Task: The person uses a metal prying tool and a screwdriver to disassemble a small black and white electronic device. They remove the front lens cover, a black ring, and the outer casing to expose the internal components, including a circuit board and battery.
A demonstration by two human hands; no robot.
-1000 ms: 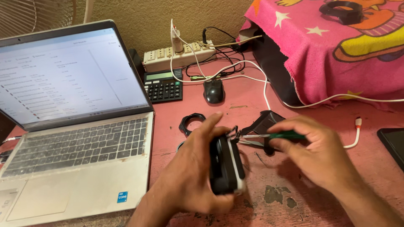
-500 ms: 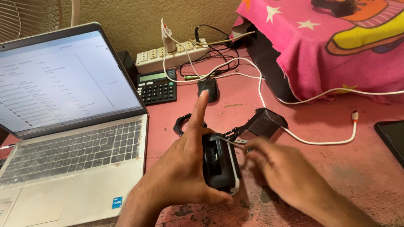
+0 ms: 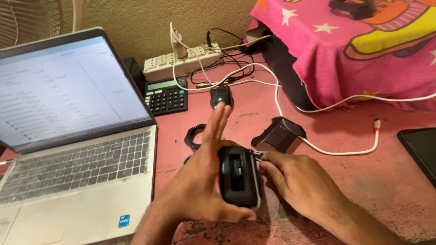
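Observation:
My left hand (image 3: pixel 200 183) grips a small black rectangular device (image 3: pixel 238 177) from its left side. The thumb is under its near end and the index and middle fingers point straight up. The device stands on its edge above the pink table (image 3: pixel 363 181), showing a recessed slot. My right hand (image 3: pixel 302 181) lies palm down against the device's right side. Its curled fingertips touch a small metal part (image 3: pixel 257 154) at the upper right corner. Whatever the right hand has beneath it is hidden.
An open laptop (image 3: pixel 77 181) fills the left. Behind the hands lie a black ring (image 3: pixel 193 136), a black cover piece (image 3: pixel 279 133), a calculator (image 3: pixel 167 95), a mouse (image 3: pixel 221 96) and a power strip (image 3: pixel 181 66) with cables. A white cable (image 3: pixel 345 152), a pink cloth (image 3: pixel 363 50) and a dark tablet (image 3: pixel 420 152) are on the right.
A second ago my right hand held a green-handled tool at the device; that tool is out of sight now. My left fingers have straightened upward, and the right hand has dropped low against the device.

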